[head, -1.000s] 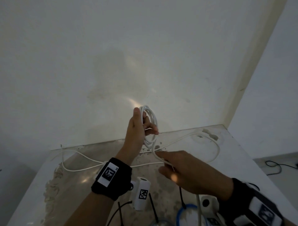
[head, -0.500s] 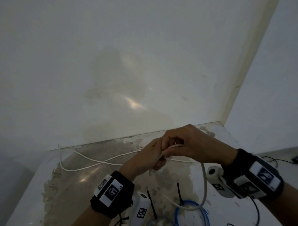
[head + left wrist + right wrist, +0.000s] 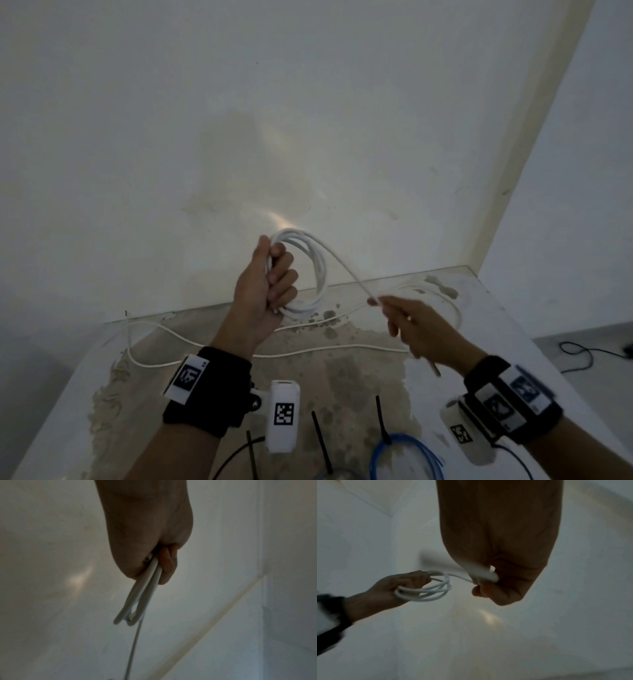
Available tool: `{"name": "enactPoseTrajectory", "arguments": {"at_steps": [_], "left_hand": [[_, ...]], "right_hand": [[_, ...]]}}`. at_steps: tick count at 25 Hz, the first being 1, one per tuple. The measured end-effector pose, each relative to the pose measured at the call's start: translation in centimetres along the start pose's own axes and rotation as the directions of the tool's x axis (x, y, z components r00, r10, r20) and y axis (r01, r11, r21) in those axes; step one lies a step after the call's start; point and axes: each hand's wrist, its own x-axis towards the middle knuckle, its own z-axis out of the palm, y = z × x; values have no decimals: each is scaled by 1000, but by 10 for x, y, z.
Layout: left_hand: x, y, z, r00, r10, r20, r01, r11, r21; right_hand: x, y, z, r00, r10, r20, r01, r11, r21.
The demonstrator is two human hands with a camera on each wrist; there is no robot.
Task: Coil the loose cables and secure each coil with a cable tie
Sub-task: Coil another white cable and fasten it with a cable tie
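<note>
Both hands [image 3: 265, 291] grip white cable [image 3: 317, 270]

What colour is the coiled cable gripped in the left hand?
White; the coiled cable in the left hand shows best in the head view.

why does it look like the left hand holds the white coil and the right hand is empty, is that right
Not quite. The left hand does hold the white coil, but the right hand is not empty: it pinches the cable's loose run. The head and right wrist views show it.
</note>
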Motion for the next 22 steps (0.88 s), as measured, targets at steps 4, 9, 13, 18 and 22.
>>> {"name": "enactPoseTrajectory", "arguments": {"at_steps": [4, 9, 13, 18, 22], "left_hand": [[11, 0, -5, 990, 81, -116, -67, 991, 119], [11, -17, 0, 989, 64, -137, -40, 984, 173], [7, -29, 9, 992, -17, -126, 41, 982, 185], [-5, -43, 25, 985, -163, -52, 168, 978, 120], [-17, -54, 35, 971, -227, -81, 241, 902, 359]], "right_hand": [[-30, -35, 41, 969, -91, 231, 81, 995, 55], [-36, -78, 37, 925, -194, 327, 186, 981, 55], [-34, -95, 24, 867, -326, 377, 312, 945, 99], [-18, -99, 22, 910, -414, -24, 414, 903, 116], [-16, -97, 21, 970, -222, -102, 244, 886, 394]]}}
